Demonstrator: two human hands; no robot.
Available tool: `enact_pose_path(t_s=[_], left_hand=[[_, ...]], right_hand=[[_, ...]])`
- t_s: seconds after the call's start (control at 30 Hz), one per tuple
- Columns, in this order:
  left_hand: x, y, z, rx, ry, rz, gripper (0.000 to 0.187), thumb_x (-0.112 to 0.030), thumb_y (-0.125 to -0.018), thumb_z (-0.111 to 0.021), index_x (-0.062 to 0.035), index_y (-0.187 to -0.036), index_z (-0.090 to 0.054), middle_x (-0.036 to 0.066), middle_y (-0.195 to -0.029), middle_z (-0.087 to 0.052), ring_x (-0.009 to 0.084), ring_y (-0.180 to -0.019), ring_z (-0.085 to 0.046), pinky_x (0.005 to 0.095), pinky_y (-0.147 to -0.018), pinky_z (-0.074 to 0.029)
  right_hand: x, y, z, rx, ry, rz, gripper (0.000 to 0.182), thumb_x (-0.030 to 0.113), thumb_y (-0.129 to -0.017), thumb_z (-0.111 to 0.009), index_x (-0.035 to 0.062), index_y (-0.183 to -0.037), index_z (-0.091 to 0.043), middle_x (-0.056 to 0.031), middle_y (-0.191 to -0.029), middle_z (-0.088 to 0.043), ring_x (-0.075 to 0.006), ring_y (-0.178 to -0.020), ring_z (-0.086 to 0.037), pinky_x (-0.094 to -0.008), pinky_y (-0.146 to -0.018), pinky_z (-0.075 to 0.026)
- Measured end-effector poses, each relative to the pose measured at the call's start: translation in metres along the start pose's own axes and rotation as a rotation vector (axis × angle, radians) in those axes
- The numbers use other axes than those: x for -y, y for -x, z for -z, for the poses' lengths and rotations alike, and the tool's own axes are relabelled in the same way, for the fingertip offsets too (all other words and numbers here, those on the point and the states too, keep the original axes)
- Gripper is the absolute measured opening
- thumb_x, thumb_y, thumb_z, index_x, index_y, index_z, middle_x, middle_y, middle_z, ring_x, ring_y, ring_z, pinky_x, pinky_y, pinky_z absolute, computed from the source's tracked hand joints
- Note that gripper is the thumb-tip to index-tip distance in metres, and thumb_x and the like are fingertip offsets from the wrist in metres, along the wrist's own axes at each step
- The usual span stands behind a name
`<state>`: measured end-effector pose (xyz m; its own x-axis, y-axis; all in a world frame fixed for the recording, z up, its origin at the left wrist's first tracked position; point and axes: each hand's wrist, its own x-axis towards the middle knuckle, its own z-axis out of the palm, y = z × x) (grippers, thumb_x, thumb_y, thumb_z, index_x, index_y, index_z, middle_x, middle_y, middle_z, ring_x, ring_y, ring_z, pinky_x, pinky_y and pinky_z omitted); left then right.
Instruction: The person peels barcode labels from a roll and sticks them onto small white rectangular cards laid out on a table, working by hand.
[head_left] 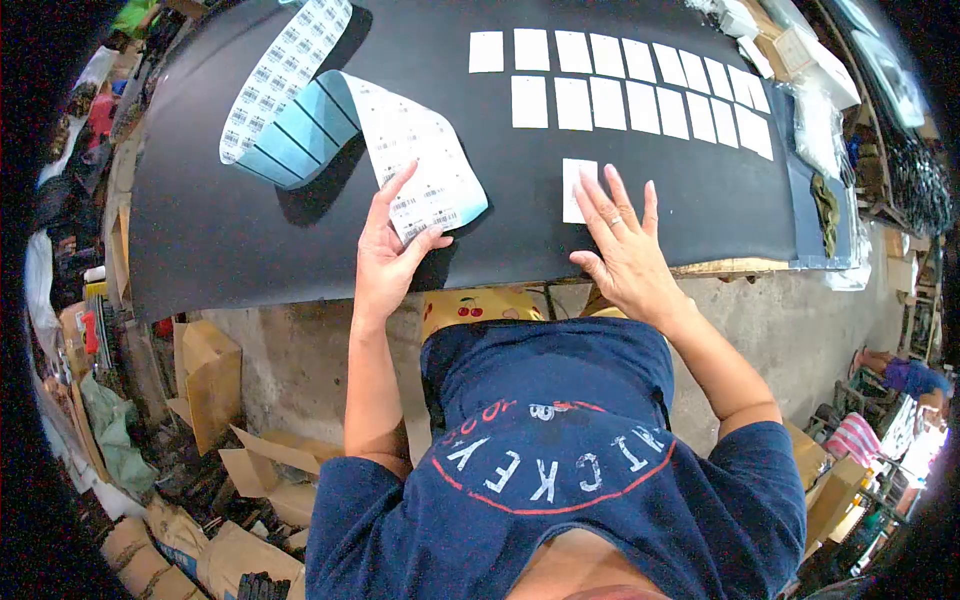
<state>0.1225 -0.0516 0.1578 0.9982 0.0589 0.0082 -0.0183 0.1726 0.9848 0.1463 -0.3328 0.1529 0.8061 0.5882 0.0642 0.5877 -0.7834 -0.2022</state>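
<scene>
My left hand [393,245] pinches the end of a long strip of barcode labels [405,130] between thumb and fingers. The strip curls back over the black tabletop, its light-blue backing showing along the loop. On the right, my right hand [625,240] lies with fingers stretched out and spread, its fingertips over a small white card [575,185]. Part of that card is hidden under the fingers. Beyond it, two rows of similar white cards [572,103] are laid out on the black table [400,270].
Clear plastic bags [818,135] and a white box [815,65] sit at the table's right end. Open cardboard boxes [265,470] stand on the floor at the left. Another person [905,378] is at the far right.
</scene>
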Motion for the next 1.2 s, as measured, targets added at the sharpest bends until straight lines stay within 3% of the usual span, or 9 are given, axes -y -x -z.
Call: enact_pose_path(t_s=[0.07, 0.37, 0.47, 0.53, 0.63, 0.87, 1.0, 1.07, 1.2], left_hand=[[0.002, -0.001, 0.002, 0.006, -0.029, -0.005, 0.051, 0.011, -0.085, -0.053, -0.0011, -0.134, -0.042, 0.011, -0.126, -0.05, 0.0193, -0.111, -0.055, 0.0296, -0.083, -0.055], [0.006, 0.0, 0.007, 0.051, -0.031, 0.055, 0.047, 0.009, -0.086, -0.053, 0.0004, -0.132, -0.044, 0.012, -0.126, -0.051, 0.0169, -0.105, -0.057, 0.029, -0.083, -0.054], [0.009, 0.001, 0.009, 0.068, -0.042, 0.06, 0.048, 0.007, -0.086, -0.057, 0.0007, -0.131, -0.046, 0.012, -0.127, -0.051, 0.0193, -0.106, -0.057, 0.0297, -0.082, -0.055], [0.011, 0.001, 0.008, 0.038, -0.033, 0.047, 0.046, 0.008, -0.085, -0.058, 0.0014, -0.129, -0.049, 0.012, -0.123, -0.054, 0.0181, -0.105, -0.058, 0.0284, -0.08, -0.054], [0.007, 0.003, 0.004, 0.028, -0.034, 0.089, 0.046, 0.008, -0.083, -0.061, 0.0016, -0.128, -0.05, 0.012, -0.122, -0.056, 0.017, -0.106, -0.057, 0.0277, -0.085, -0.051], [0.002, 0.003, 0.002, 0.029, -0.107, 0.018, 0.049, 0.009, -0.08, -0.064, 0.0027, -0.127, -0.051, 0.011, -0.122, -0.056, 0.0159, -0.108, -0.056, 0.0267, -0.094, -0.043], [0.006, 0.003, 0.005, 0.019, -0.129, 0.045, 0.049, 0.009, -0.079, -0.065, 0.0026, -0.126, -0.052, 0.011, -0.12, -0.057, 0.0155, -0.107, -0.056, 0.0265, -0.093, -0.045], [0.009, 0.003, 0.006, 0.008, -0.125, 0.047, 0.048, 0.009, -0.079, -0.065, 0.0027, -0.125, -0.053, 0.011, -0.12, -0.057, 0.0153, -0.107, -0.057, 0.0265, -0.093, -0.045], [0.009, 0.002, 0.008, -0.002, -0.13, 0.051, 0.048, 0.008, -0.079, -0.066, 0.003, -0.125, -0.053, 0.011, -0.119, -0.058, 0.0156, -0.105, -0.057, 0.0265, -0.092, -0.046]], right_hand=[[-0.001, 0.002, -0.003, 0.054, 0.089, 0.027, 0.07, 0.054, -0.09, -0.04, 0.0088, -0.143, -0.031, -0.0085, -0.152, -0.021, -0.0294, -0.142, -0.011, -0.0602, -0.11, 0.0], [0.003, 0.0, 0.006, 0.048, 0.069, 0.043, 0.065, 0.055, -0.089, -0.042, 0.023, -0.144, -0.032, -0.0084, -0.152, -0.023, -0.0307, -0.142, -0.012, -0.0591, -0.11, 0.002], [0.0, 0.002, 0.011, 0.04, 0.001, 0.08, 0.061, 0.05, -0.092, -0.041, 0.0189, -0.144, -0.031, -0.0088, -0.153, -0.021, -0.0311, -0.142, -0.011, -0.0595, -0.11, 0.002], [-0.005, 0.0, 0.014, -0.094, -0.405, -0.082, 0.057, 0.041, -0.096, -0.038, 0.0136, -0.145, -0.028, -0.0092, -0.153, -0.019, -0.0305, -0.143, -0.01, -0.0552, -0.111, 0.004], [-0.01, -0.004, 0.028, -0.167, -0.589, -0.078, 0.055, 0.032, -0.096, -0.04, 0.0103, -0.145, -0.027, -0.0107, -0.152, -0.022, -0.029, -0.143, -0.012, -0.052, -0.112, 0.004], [-0.004, -0.002, 0.012, 0.006, -0.102, 0.027, 0.048, 0.023, -0.094, -0.045, 0.0087, -0.139, -0.036, -0.0147, -0.147, -0.029, -0.0315, -0.14, -0.017, -0.0575, -0.111, -0.003], [-0.01, -0.005, 0.013, -0.031, -0.242, 0.016, 0.048, 0.023, -0.094, -0.045, 0.0087, -0.139, -0.036, -0.0159, -0.147, -0.029, -0.0327, -0.14, -0.018, -0.0567, -0.111, -0.003], [-0.011, -0.006, 0.019, -0.093, -0.483, 0.008, 0.048, 0.023, -0.095, -0.044, 0.0088, -0.14, -0.036, -0.016, -0.147, -0.03, -0.032, -0.139, -0.021, -0.0561, -0.112, -0.004], [-0.014, 0.0, 0.02, -0.1, -0.417, -0.022, 0.049, 0.021, -0.093, -0.046, 0.0091, -0.14, -0.036, -0.0159, -0.146, -0.031, -0.0307, -0.138, -0.024, -0.0552, -0.112, -0.004]])
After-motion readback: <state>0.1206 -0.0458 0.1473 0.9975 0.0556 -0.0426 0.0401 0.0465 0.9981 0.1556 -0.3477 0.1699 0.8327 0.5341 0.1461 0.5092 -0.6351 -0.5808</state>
